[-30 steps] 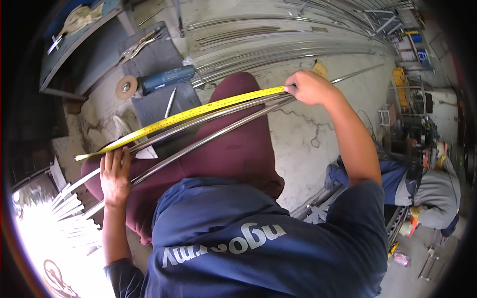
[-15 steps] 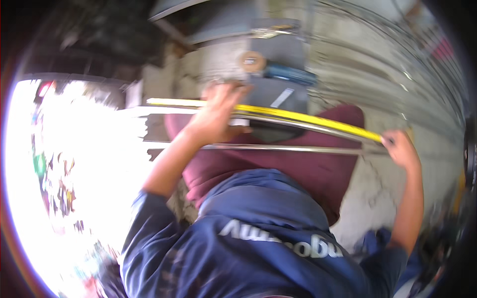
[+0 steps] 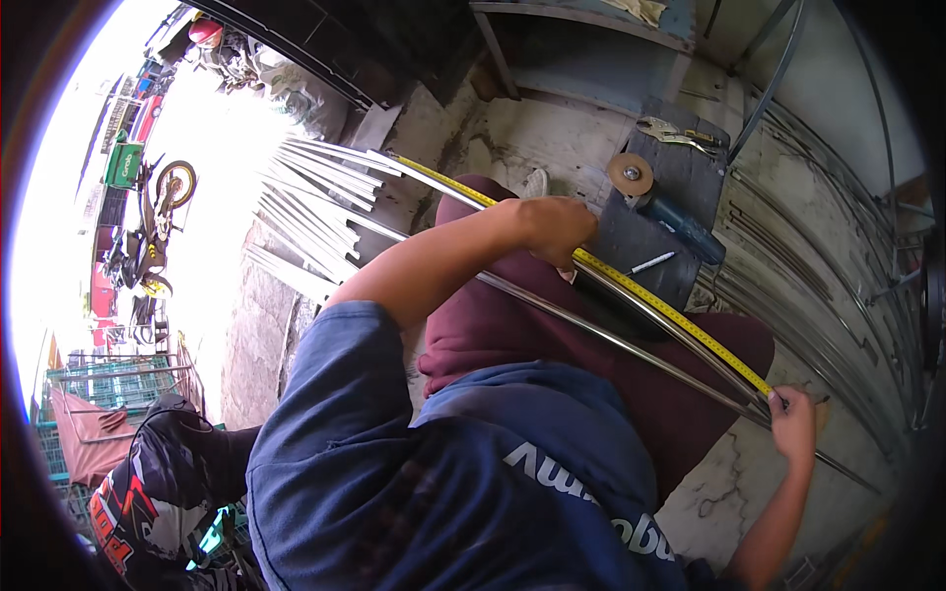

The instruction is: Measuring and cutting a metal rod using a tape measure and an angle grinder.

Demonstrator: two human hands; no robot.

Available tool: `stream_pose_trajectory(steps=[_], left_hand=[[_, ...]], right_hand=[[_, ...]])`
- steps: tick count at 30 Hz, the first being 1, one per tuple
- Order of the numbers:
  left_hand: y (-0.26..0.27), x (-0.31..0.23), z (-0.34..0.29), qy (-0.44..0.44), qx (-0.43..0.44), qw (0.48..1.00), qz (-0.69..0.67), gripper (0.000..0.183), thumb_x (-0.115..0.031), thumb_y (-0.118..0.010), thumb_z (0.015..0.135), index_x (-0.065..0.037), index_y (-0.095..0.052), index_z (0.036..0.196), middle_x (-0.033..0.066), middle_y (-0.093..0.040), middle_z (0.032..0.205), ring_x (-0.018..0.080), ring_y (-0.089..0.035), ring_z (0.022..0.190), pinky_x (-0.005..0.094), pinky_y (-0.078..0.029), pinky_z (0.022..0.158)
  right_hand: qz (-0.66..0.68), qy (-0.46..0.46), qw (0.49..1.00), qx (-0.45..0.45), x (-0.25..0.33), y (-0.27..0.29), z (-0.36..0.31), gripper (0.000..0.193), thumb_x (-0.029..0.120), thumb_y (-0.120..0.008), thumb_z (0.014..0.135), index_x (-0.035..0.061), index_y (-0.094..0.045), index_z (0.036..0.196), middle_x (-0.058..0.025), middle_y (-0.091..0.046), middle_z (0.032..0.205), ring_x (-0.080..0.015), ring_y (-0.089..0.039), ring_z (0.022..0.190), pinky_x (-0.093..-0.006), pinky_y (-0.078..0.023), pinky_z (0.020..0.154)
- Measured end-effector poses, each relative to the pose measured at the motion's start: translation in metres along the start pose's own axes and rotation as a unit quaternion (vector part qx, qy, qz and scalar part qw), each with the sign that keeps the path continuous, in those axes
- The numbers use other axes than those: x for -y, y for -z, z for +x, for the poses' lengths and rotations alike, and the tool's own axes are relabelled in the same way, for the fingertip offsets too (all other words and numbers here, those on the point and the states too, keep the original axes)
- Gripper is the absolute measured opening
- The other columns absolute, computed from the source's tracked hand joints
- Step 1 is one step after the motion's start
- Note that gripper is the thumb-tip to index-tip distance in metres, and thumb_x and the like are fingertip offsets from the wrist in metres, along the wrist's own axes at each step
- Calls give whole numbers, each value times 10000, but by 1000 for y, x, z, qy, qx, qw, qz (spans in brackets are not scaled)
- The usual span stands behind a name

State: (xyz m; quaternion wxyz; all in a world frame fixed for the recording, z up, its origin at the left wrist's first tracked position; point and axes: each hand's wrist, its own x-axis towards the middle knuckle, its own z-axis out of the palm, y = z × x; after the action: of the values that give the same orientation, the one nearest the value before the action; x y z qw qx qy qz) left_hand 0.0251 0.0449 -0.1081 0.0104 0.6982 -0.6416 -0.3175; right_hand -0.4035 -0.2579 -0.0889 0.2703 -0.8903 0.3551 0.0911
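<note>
A yellow tape measure blade (image 3: pixel 670 313) stretches along a shiny metal tube (image 3: pixel 650 317) that lies slantwise across my lap. My left hand (image 3: pixel 554 229) is closed over tape and tube near their middle, its fingertips partly hidden. At the tape's right end, my right hand (image 3: pixel 794 424) pinches it by the tube's end. A second thin metal tube (image 3: pixel 591 329) rests across my thighs, nearer my body. Beyond my knees, a white pen (image 3: pixel 652 263) lies on a dark board.
On the dark board (image 3: pixel 645 222) sit a blue angle grinder (image 3: pixel 687 232) with a tan disc (image 3: pixel 631 174) and locking pliers (image 3: pixel 678 134). Several light tubes (image 3: pixel 305 202) fan out at left. Long metal rods (image 3: pixel 808 315) line the floor at right. A metal-framed bench (image 3: pixel 581 69) stands beyond.
The view has turned, so tape and tubes now slope down to the right. My left hand has gone from spread fingers to curled over the tape; my right hand still pinches its end.
</note>
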Motion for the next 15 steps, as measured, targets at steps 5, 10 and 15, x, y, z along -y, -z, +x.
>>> stream_pose_trajectory(steps=[5,10,15], left_hand=[[10,11,-27,79,108,991,13,506,-297,-896,746,-29,-771,1157,193,-773,1037,380,-727,1048,480,-561,910],[-4,33,-41,63,52,995,-58,498,-315,-892,769,-50,-763,1170,173,-770,1073,365,-716,1082,465,-549,919],[11,21,-47,127,48,987,-84,395,-303,-843,839,-62,-764,1142,159,-773,1067,351,-720,1065,455,-550,910]], right_hand=[[-25,23,999,7,44,-17,-1,148,88,-675,951,-46,-728,983,-256,-696,972,-458,-662,918,-482,-516,803],[-56,66,996,5,74,-27,5,145,107,-674,954,-24,-735,975,-246,-694,956,-468,-660,917,-513,-517,804],[-46,71,996,17,90,-33,13,153,117,-671,958,-21,-734,977,-245,-693,951,-468,-659,923,-512,-517,804]])
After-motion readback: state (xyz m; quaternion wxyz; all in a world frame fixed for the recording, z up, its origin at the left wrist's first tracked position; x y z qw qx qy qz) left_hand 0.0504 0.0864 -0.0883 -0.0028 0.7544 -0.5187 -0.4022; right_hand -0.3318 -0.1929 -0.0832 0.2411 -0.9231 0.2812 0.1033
